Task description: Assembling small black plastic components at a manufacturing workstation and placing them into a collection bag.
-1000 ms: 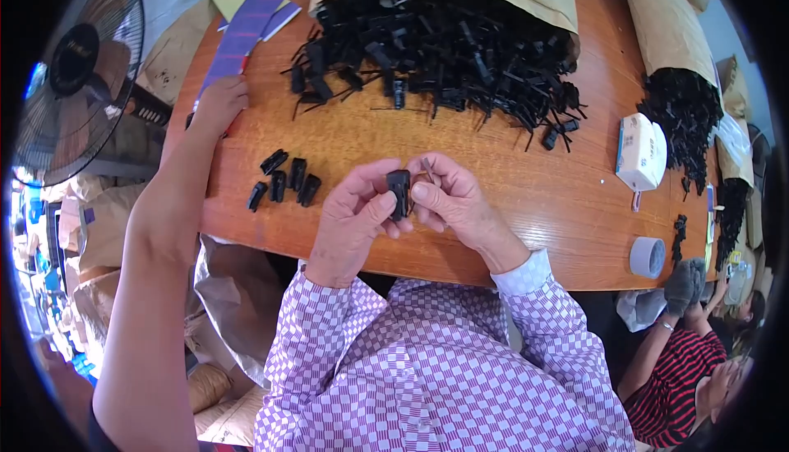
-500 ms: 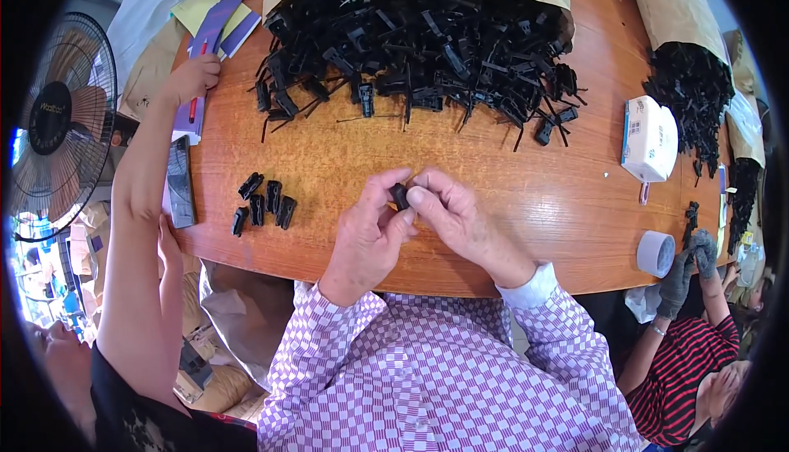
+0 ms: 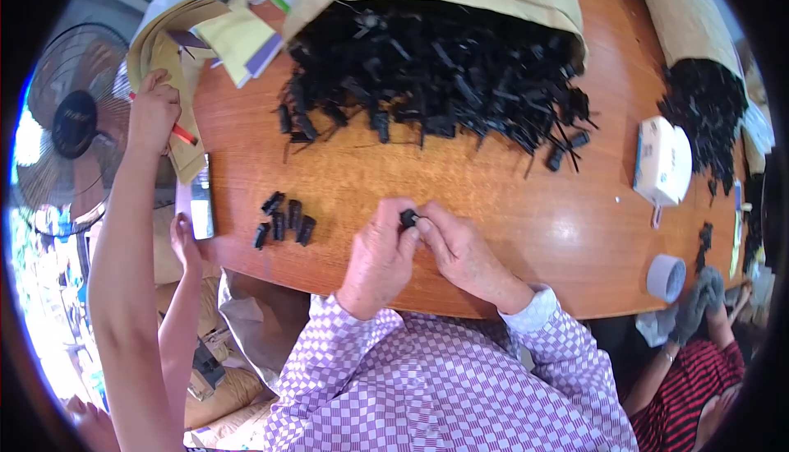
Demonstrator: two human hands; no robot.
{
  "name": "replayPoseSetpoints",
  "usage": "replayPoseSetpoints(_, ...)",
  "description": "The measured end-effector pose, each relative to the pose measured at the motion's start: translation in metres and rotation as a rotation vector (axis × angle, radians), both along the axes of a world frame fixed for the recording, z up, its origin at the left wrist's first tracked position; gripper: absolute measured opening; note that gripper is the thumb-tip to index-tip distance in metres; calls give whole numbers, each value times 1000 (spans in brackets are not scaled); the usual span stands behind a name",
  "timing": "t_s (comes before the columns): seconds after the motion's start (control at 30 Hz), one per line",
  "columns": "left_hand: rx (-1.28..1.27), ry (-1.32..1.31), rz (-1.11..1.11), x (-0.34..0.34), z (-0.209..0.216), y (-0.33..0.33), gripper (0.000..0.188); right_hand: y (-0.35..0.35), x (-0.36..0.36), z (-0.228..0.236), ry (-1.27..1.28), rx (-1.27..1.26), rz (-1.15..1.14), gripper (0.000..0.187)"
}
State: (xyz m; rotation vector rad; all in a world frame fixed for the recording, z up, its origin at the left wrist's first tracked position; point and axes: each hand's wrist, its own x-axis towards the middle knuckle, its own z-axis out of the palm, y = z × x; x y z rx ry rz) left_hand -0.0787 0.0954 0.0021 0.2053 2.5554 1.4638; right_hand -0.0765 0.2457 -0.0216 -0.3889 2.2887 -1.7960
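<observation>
At 6 o'clock table (image 3: 526, 230) edge: small black clip (image 3: 408, 219) pinched between left hand (image 3: 380, 256) and right hand (image 3: 465, 253) fingertips; probably light, stiff plastic, best gripped by flat sides.

Small parts (image 3: 283, 220) left of hands, heap (image 3: 436, 74) behind

Bare wood lies open ahead of my hands on the table (image 3: 509, 197), hemmed by the heap of black parts (image 3: 436, 74) beyond, five loose black pieces (image 3: 283, 220) leftward, and a white box (image 3: 662, 164) to my right.
</observation>
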Motion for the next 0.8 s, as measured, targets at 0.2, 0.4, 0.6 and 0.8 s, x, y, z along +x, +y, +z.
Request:
replayPoseSetpoints(0.2, -69, 175, 10, 3, -3, -3, 25, -13, 5, -14, -60, -108, -112, 15)
replayPoseSetpoints(0.4, -121, 230, 130, 26, -20, -11, 26, -20, 15, -23, -49, -81, -33, 18)
replayPoseSetpoints(0.6, -286, 287, 339, 51, -14, -49, 33, -16, 23, -37, -10, -4, -2, 22)
replayPoseSetpoints(0.8, -543, 706, 613, 45, -24, -102, 24, -22, 25, -10, 197, 155, -35, 20)
